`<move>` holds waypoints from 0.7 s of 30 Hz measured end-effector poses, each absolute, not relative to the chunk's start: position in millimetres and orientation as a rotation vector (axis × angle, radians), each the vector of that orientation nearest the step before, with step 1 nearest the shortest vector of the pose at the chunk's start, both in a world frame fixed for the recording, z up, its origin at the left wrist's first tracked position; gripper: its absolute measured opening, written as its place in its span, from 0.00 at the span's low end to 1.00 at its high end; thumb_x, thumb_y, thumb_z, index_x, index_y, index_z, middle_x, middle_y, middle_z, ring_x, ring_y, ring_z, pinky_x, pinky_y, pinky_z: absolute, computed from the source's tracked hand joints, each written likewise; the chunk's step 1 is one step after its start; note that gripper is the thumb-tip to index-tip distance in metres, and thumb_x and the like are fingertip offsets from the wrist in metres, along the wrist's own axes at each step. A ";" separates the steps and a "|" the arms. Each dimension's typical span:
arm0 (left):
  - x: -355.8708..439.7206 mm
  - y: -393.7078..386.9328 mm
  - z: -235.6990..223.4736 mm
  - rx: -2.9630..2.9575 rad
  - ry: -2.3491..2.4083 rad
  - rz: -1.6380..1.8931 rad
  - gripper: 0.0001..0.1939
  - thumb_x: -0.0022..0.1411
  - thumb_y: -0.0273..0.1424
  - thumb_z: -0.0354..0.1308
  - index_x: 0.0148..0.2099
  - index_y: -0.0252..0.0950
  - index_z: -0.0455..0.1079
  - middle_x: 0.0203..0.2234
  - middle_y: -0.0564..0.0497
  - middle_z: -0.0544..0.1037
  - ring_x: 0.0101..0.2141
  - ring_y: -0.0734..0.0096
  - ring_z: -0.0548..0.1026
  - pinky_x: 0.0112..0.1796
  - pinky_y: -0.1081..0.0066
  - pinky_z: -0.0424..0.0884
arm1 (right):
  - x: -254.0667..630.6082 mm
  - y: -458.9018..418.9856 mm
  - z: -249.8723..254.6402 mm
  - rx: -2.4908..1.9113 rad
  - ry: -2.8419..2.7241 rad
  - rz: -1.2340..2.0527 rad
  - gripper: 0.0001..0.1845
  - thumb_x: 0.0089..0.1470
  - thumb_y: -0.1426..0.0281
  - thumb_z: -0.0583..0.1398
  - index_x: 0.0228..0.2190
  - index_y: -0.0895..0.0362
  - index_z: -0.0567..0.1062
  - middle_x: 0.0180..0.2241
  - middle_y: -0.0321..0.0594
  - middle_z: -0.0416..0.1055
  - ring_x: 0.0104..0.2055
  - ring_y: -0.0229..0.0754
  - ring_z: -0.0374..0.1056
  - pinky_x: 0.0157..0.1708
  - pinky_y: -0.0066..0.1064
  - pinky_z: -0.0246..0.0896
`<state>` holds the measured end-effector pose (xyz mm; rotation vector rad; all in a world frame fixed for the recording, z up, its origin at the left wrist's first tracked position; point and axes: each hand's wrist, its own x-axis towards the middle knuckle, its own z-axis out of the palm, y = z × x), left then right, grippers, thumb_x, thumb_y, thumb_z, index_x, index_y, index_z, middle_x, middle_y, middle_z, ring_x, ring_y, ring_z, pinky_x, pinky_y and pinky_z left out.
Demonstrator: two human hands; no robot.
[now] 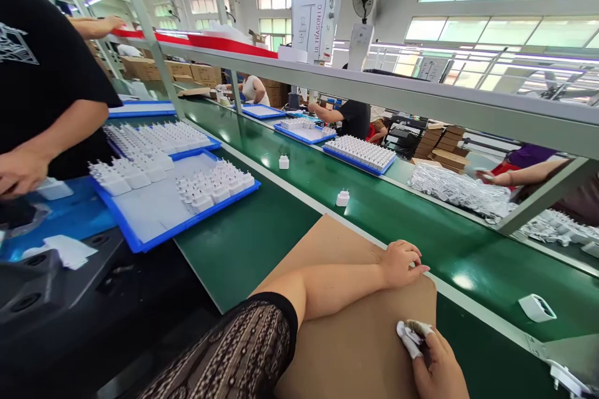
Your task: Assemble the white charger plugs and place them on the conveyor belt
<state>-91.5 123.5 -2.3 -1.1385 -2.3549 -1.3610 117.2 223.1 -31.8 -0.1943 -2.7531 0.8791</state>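
My left hand rests at the far edge of a brown cardboard sheet, its fingers loosely bent and the thumb apart. Nothing shows between them. Closer to me, over the right side of the cardboard, my right hand has white coverings on its thumb and index finger. Those fingers pinch a small white piece whose kind I cannot make out. Beyond my left hand, a white plug adapter stands on the green conveyor belt, prongs up. A white plug housing lies to the right.
At left, blue-rimmed trays hold rows of white adapters beside a co-worker in a black shirt. Another adapter stands farther along the belt. A shelf beam crosses above it. Wrapped parts are heaped across the belt.
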 end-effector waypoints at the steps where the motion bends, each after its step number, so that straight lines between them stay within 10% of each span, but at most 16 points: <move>1: -91.8 123.7 -3.0 -1.118 -2.357 -1.369 0.07 0.64 0.34 0.67 0.34 0.37 0.79 0.48 0.45 0.81 0.53 0.57 0.75 0.57 0.56 0.68 | 117.2 223.2 -31.8 -0.200 -2.751 0.876 0.25 0.46 0.59 0.55 0.43 0.52 0.80 0.49 0.49 0.79 0.53 0.59 0.74 0.54 0.50 0.68; 21: -98.0 126.0 -10.7 -1.024 -2.343 -1.392 0.07 0.55 0.32 0.73 0.29 0.39 0.79 0.45 0.47 0.81 0.51 0.58 0.75 0.53 0.58 0.72 | 121.4 214.3 -19.0 -0.180 -2.754 0.892 0.19 0.51 0.64 0.55 0.43 0.52 0.78 0.49 0.47 0.76 0.51 0.55 0.73 0.51 0.46 0.68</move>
